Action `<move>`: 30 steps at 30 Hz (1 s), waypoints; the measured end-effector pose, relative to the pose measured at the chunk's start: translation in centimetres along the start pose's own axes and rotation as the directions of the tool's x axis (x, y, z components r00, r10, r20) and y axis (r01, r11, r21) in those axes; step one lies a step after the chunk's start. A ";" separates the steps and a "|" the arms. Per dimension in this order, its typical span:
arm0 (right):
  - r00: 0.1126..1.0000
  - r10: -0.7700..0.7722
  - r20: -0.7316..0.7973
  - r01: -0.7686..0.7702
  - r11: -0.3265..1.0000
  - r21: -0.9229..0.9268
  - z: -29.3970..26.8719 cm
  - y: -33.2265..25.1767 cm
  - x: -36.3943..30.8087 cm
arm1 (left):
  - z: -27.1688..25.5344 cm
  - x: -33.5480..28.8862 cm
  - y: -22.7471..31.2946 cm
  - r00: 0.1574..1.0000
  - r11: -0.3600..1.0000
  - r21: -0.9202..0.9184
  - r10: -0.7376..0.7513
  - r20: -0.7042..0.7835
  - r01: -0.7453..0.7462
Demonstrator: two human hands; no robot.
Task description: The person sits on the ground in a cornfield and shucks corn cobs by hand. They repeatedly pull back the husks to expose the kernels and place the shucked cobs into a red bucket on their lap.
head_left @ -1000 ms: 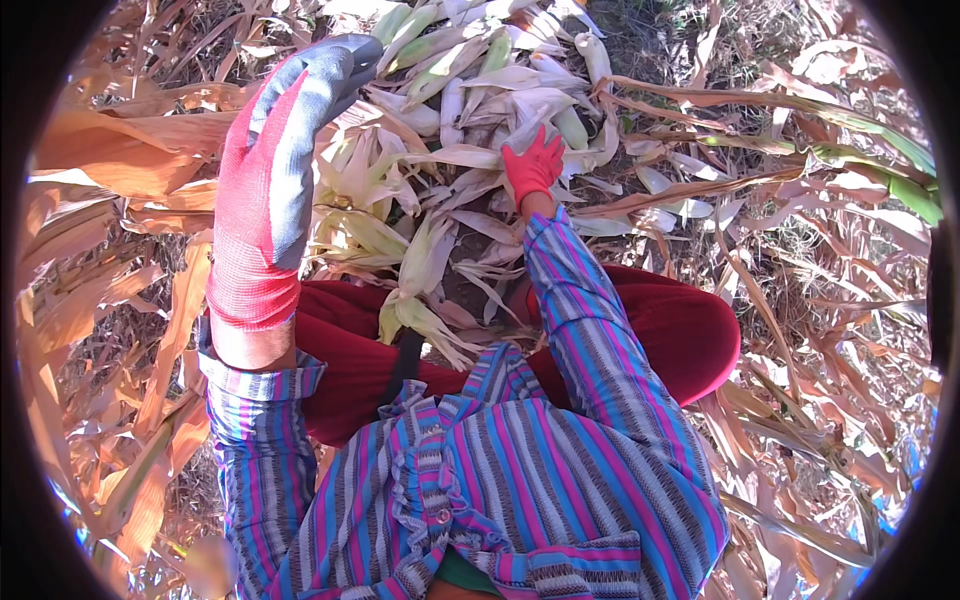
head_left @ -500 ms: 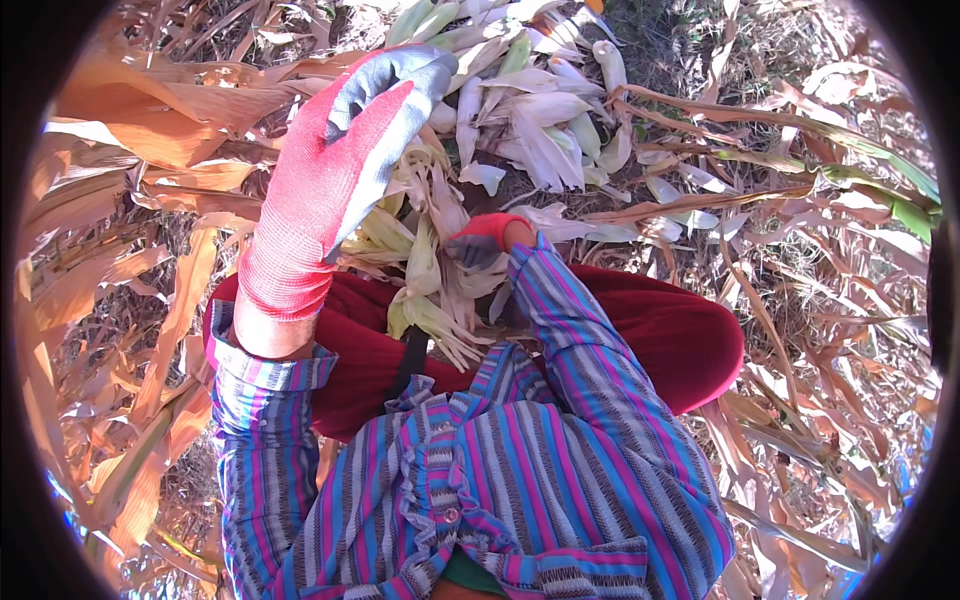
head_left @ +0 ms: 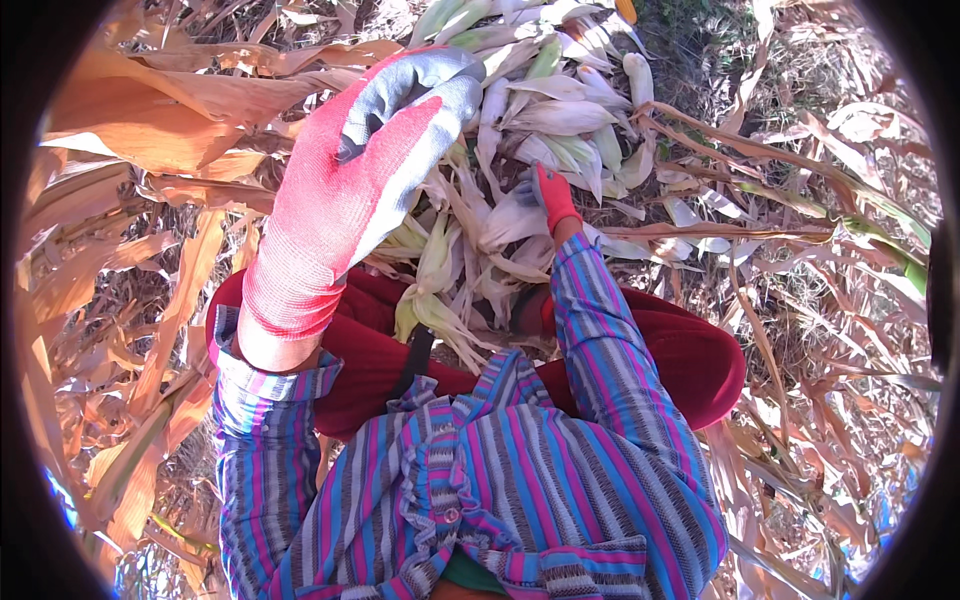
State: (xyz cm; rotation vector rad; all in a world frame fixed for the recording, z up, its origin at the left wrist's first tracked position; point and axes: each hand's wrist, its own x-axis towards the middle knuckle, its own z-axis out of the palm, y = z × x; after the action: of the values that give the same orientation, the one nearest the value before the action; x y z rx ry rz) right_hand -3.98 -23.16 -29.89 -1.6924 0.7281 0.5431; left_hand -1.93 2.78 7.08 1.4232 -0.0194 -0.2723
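My left hand (head_left: 405, 125), in a red knitted glove with a grey coated palm, is raised close to the camera. Its fingers curl toward the thumb in a closed grip; what they hold, if anything, is hidden. My right hand (head_left: 550, 196), gloved alike, reaches farther out. Its fingers are closed at a pale dry corn husk (head_left: 512, 226). More loose husks (head_left: 435, 268) lie between my bent legs. Just beyond my right hand is a heap of corn ears in whitish husks (head_left: 565, 118).
Large dry corn leaves (head_left: 150, 120) spread along the left. A long stalk (head_left: 800, 148) with some green crosses the right side. Dry leaves and straw (head_left: 810, 330) cover the ground around me. A bit of orange-yellow corn (head_left: 626, 10) shows at the far edge.
My right hand has moved forward and right, from the husks over my lap to the near edge of the heap. My left hand has shifted slightly right, still closed.
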 end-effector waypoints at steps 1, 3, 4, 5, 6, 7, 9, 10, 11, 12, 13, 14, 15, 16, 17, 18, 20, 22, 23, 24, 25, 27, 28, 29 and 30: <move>0.979 0.156 0.131 -0.175 0.972 0.156 1.8 0.2 -0.9 | -0.5 -0.1 -0.2 1.000 1.000 0.010 -0.015 -0.006 0.015; 0.989 0.148 0.002 -0.142 0.943 0.300 1.7 1.9 -0.7 | -0.1 0.1 -0.1 1.000 1.000 0.009 0.000 0.001 0.000; 0.970 0.028 -0.242 -0.012 0.998 0.067 1.5 2.4 -0.7 | 0.1 0.2 0.3 1.000 0.998 0.066 -0.009 -0.003 0.009; 0.889 -0.140 -0.436 0.059 0.979 -0.195 1.2 3.0 -0.6 | 0.2 0.3 0.6 1.000 0.992 0.123 -0.017 -0.009 0.018; 0.769 -0.350 -0.535 0.079 0.882 -0.464 1.4 2.8 -0.4 | -0.1 0.2 0.7 0.999 0.974 0.224 0.041 -0.021 -0.035; 0.703 -0.479 -0.526 0.135 0.816 -0.562 1.6 2.7 0.0 | -0.5 0.1 0.2 0.996 0.980 0.178 0.088 -0.016 -0.084; 0.542 -0.708 -0.453 0.219 0.639 -0.737 2.0 2.1 1.0 | -1.1 -0.2 -1.0 0.990 0.984 0.113 0.141 -0.026 -0.137; 0.613 -0.726 -0.312 0.172 0.507 -0.844 2.1 1.7 1.7 | -1.2 -0.4 -0.8 0.991 0.987 0.112 0.125 -0.051 -0.118; 0.692 -0.637 -0.339 0.096 0.547 -0.832 0.8 2.1 2.0 | -0.7 0.3 -0.4 0.994 0.989 0.098 0.107 0.004 -0.107; 0.778 -0.549 -0.307 0.064 0.554 -0.830 0.6 1.5 2.4 | -0.9 0.5 -0.2 0.996 0.992 0.090 0.088 -0.003 -0.087; 0.853 -0.455 -0.257 0.045 0.554 -0.831 0.8 0.8 2.5 | -1.1 0.3 0.0 0.997 0.993 0.089 0.079 -0.021 -0.077; 0.892 -0.373 -0.255 -0.023 0.526 -0.850 0.9 0.3 2.5 | -1.2 0.1 0.1 0.997 0.994 0.085 0.072 -0.041 -0.068; 0.940 -0.283 -0.192 -0.028 0.495 -0.868 0.9 -1.5 2.1 | -1.4 -0.1 0.3 0.996 0.995 0.085 0.066 -0.059 -0.061; 0.972 -0.186 -0.141 -0.040 0.463 -0.885 0.5 -3.3 1.7 | -1.5 0.0 0.3 0.996 0.995 0.081 0.059 -0.064 -0.054; 0.994 -0.091 -0.064 -0.020 0.420 -0.908 0.6 -5.4 1.3 | -1.7 -0.5 0.5 0.994 0.995 0.086 0.056 -0.096 -0.047; 1.000 -0.008 -0.014 -0.010 0.382 -0.924 0.4 -6.7 1.4 | -1.7 -0.4 0.6 0.994 0.996 0.083 0.052 -0.097 -0.044; 0.998 0.054 0.021 0.000 0.357 -0.934 0.9 -7.2 0.8 | -1.7 -0.3 0.7 0.994 0.997 0.073 0.045 -0.096 -0.038; 1.000 0.012 -0.019 -0.022 0.345 -0.938 2.1 -6.5 -0.1 | -1.6 -0.1 0.8 0.995 0.997 0.062 0.039 -0.088 -0.034; 0.998 -0.029 -0.055 -0.041 0.348 -0.937 2.8 -5.9 -0.7 | -1.6 0.0 0.8 0.996 0.998 0.059 0.034 -0.084 -0.029; 0.995 -0.057 -0.082 -0.057 0.355 -0.933 3.2 -5.4 -1.3 | -1.4 0.0 0.9 0.996 0.998 0.056 0.031 -0.084 -0.027; 0.994 -0.061 -0.092 -0.063 0.370 -0.927 3.5 -5.0 -1.6 | -1.4 0.0 1.0 0.996 0.998 0.054 0.025 -0.086 -0.021; 0.998 0.009 -0.057 -0.056 0.415 -0.908 3.5 -4.0 -1.3 | -1.1 -0.1 1.2 0.996 0.999 0.043 0.010 -0.086 -0.006; 0.998 0.058 -0.035 -0.057 0.443 -0.895 3.2 -3.2 -0.6 | -1.0 0.1 1.2 0.997 0.999 0.034 0.005 -0.077 -0.002; 0.994 0.105 -0.013 -0.061 0.471 -0.880 2.8 -2.3 -0.1 | -0.7 0.3 1.2 0.998 1.000 0.027 -0.006 -0.064 0.007; 1.000 0.000 0.018 0.016 0.404 -0.914 2.7 -2.3 -0.8 | -0.7 0.4 1.3 0.998 1.000 0.020 -0.013 -0.061 0.014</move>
State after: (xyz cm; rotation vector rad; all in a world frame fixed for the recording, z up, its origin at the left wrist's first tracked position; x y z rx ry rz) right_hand -2.84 -20.06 -28.45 -2.7285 0.3750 1.0892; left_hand -1.17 3.53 8.15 1.4522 0.0370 -0.2407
